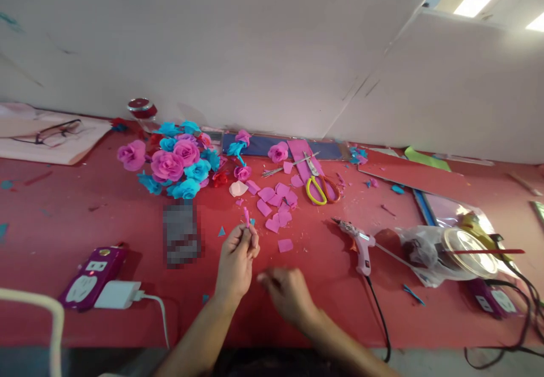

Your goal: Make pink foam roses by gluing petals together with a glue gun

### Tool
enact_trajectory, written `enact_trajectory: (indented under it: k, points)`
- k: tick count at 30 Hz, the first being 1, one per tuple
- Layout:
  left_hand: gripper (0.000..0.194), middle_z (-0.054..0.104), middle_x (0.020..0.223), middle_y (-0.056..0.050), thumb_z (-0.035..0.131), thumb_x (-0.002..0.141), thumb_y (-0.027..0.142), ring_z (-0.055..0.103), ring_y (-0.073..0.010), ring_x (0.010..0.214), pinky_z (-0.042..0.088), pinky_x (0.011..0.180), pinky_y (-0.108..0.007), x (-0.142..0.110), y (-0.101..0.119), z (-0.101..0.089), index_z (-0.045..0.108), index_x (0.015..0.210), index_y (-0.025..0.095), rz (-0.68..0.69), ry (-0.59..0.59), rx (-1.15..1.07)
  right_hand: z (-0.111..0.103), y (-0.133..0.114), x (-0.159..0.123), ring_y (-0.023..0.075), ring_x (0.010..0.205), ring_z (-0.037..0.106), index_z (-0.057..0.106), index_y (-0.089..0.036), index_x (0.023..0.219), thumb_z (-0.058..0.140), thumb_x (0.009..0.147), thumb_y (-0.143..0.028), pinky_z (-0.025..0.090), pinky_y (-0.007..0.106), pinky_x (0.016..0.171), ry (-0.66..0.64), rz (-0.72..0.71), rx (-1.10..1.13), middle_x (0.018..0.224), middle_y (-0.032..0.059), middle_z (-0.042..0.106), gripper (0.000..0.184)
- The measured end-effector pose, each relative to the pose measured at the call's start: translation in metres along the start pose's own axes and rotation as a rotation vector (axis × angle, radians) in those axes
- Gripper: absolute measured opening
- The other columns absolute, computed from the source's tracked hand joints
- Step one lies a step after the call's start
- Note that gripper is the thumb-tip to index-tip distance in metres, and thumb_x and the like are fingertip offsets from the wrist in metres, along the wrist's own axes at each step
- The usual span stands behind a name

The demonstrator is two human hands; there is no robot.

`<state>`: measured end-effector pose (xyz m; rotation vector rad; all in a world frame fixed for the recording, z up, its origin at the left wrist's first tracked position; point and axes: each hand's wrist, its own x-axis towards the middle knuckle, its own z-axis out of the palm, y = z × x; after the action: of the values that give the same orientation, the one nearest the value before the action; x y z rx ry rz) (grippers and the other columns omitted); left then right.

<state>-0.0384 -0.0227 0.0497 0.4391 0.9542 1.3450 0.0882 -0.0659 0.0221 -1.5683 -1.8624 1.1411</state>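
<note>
Pinched between the thumb and fingers of my left hand (238,258) is a small rolled piece of pink paper (246,216), upright. My right hand (291,295) hovers to its right, smeared by motion; whether its fingers hold anything is unclear. Beyond my hands lie loose pink paper petals (276,198) and one pale petal (238,189). Scissors (317,190) with yellow and orange handles rest on a pink paper strip (300,159). A bunch of pink and blue paper flowers (174,161) stands to the left. The glue gun (363,246) lies on the right.
On the red table (148,326), a purple power strip (91,280) with a white charger (118,295) sits at left. At right are a plastic bag (420,246), a round clear-lidded container (470,252) and black cables (527,309). Eyeglasses (57,133) lie on paper at far left. A grey wall (212,54) stands behind.
</note>
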Motion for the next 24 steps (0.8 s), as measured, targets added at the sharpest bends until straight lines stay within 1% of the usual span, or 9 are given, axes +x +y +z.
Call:
enact_trajectory:
  k: [1, 3, 5, 7, 10, 15, 18, 21, 24]
  points:
    - [0.019, 0.046, 0.059, 0.005, 0.064, 0.08, 0.031, 0.029, -0.003, 0.046, 0.024, 0.046, -0.018, 0.001, 0.002, -0.002, 0.057, 0.075, 0.015, -0.005, -0.009, -0.005, -0.012, 0.001, 0.014, 0.0131, 0.05, 0.052, 0.063, -0.019, 0.061, 0.049, 0.088, -0.032, 0.037, 0.023, 0.052, 0.066, -0.002, -0.1, 0.054, 0.0016, 0.06, 0.034]
    - [0.018, 0.046, 0.059, 0.004, 0.065, 0.08, 0.031, 0.029, -0.0028, 0.046, 0.025, 0.046, -0.018, 0.002, 0.006, -0.005, 0.057, 0.076, 0.015, -0.011, -0.035, -0.008, -0.037, 0.003, 0.05, 0.0153, 0.058, 0.055, 0.068, -0.02, 0.078, 0.048, 0.089, -0.031, 0.039, 0.025, 0.058, 0.198, 0.003, -0.27, 0.068, 0.0037, 0.066, 0.026]
    - [0.018, 0.047, 0.059, 0.004, 0.065, 0.08, 0.031, 0.029, -0.0027, 0.046, 0.024, 0.046, -0.018, 0.003, 0.009, -0.008, 0.057, 0.075, 0.015, -0.021, -0.061, -0.015, -0.059, 0.003, 0.088, 0.0205, 0.083, 0.06, 0.069, -0.019, 0.093, 0.052, 0.087, -0.028, 0.042, 0.03, 0.078, 0.339, -0.037, -0.441, 0.089, 0.008, 0.07, 0.02]
    - [0.018, 0.047, 0.058, 0.004, 0.065, 0.08, 0.031, 0.028, -0.0027, 0.046, 0.023, 0.045, -0.018, 0.002, 0.01, -0.009, 0.057, 0.076, 0.015, -0.041, -0.084, -0.027, -0.072, 0.004, 0.121, 0.023, 0.094, 0.058, 0.069, -0.017, 0.1, 0.053, 0.085, -0.024, 0.038, 0.034, 0.09, 0.384, -0.01, -0.563, 0.1, 0.011, 0.068, 0.023]
    - [0.02, 0.047, 0.056, 0.004, 0.066, 0.079, 0.033, 0.028, -0.0026, 0.044, 0.022, 0.045, -0.018, 0.001, 0.011, -0.009, 0.059, 0.076, 0.015, -0.081, -0.13, -0.036, -0.082, 0.007, 0.155, 0.0252, 0.1, 0.055, 0.07, -0.021, 0.103, 0.05, 0.085, -0.022, 0.037, 0.037, 0.089, 0.342, 0.096, -0.671, 0.105, 0.0098, 0.066, 0.026]
    - [0.02, 0.049, 0.054, 0.003, 0.07, 0.075, 0.033, 0.032, -0.0034, 0.044, 0.022, 0.045, -0.019, -0.001, 0.014, -0.015, 0.061, 0.074, 0.015, -0.123, -0.239, -0.061, -0.089, 0.018, 0.178, 0.0315, 0.108, 0.05, 0.065, -0.025, 0.114, 0.055, 0.084, -0.029, 0.038, 0.042, 0.086, 0.295, 0.172, -0.746, 0.113, 0.0104, 0.063, 0.032]
    - [0.02, 0.048, 0.053, 0.003, 0.073, 0.072, 0.032, 0.034, -0.0039, 0.045, 0.022, 0.045, -0.019, -0.002, 0.016, -0.021, 0.061, 0.072, 0.015, -0.163, -0.289, -0.08, -0.091, 0.023, 0.184, 0.0308, 0.11, 0.049, 0.067, -0.029, 0.109, 0.056, 0.083, -0.027, 0.038, 0.042, 0.087, 0.224, 0.127, -0.746, 0.115, 0.0084, 0.062, 0.029]
    - [0.021, 0.046, 0.052, 0.003, 0.074, 0.072, 0.031, 0.032, -0.0036, 0.045, 0.022, 0.045, -0.019, -0.005, 0.017, -0.024, 0.061, 0.07, 0.015, -0.18, -0.324, -0.09, -0.092, 0.024, 0.188, 0.0315, 0.11, 0.049, 0.07, -0.025, 0.102, 0.059, 0.081, -0.026, 0.039, 0.042, 0.086, 0.184, 0.091, -0.756, 0.11, 0.0104, 0.063, 0.023]
    - [0.021, 0.046, 0.052, 0.003, 0.074, 0.071, 0.032, 0.031, -0.003, 0.043, 0.022, 0.044, -0.018, -0.007, 0.018, -0.023, 0.061, 0.07, 0.015, -0.189, -0.329, -0.094, -0.096, 0.021, 0.189, 0.0312, 0.111, 0.049, 0.072, -0.022, 0.096, 0.058, 0.083, -0.027, 0.039, 0.04, 0.086, 0.197, 0.06, -0.757, 0.109, 0.0115, 0.064, 0.02]
